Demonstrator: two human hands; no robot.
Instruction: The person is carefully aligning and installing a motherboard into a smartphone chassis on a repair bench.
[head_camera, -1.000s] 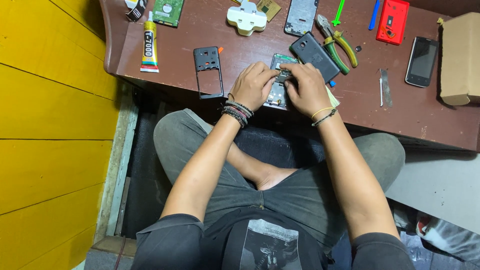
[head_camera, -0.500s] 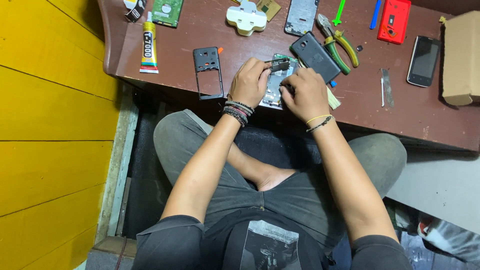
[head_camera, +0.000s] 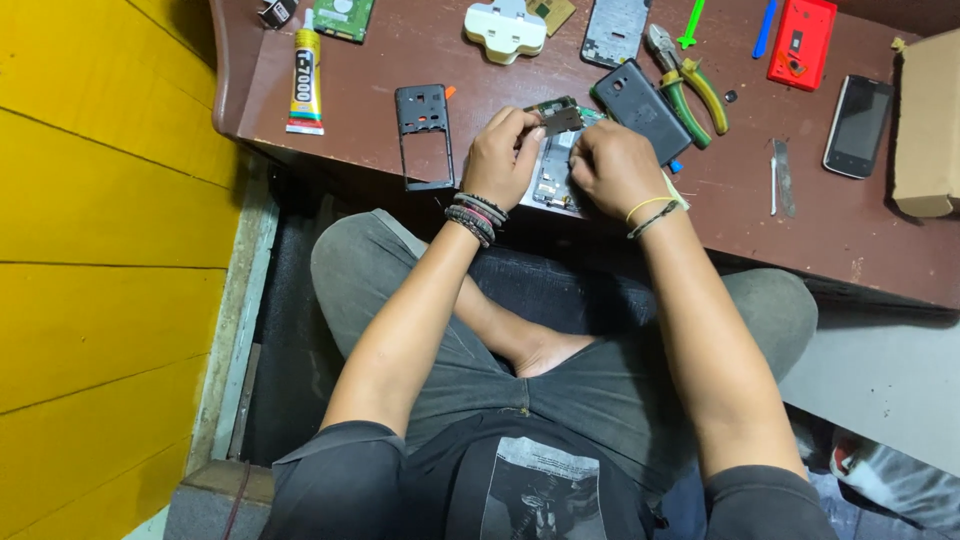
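Both hands (head_camera: 560, 160) on opened phone (head_camera: 553, 165), long axis seemingly toward the person

matt wood desk (head_camera: 480, 100), glossy phone screen (head_camera: 858, 122), plastic frame (head_camera: 424, 137)

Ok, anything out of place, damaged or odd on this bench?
Nothing spilled or visibly broken. The opened phone under the left hand and right hand lies stripped, and its neighbours are loose: an empty black frame, a dark back cover, pliers. Cluttered, but ordinary for repair work.
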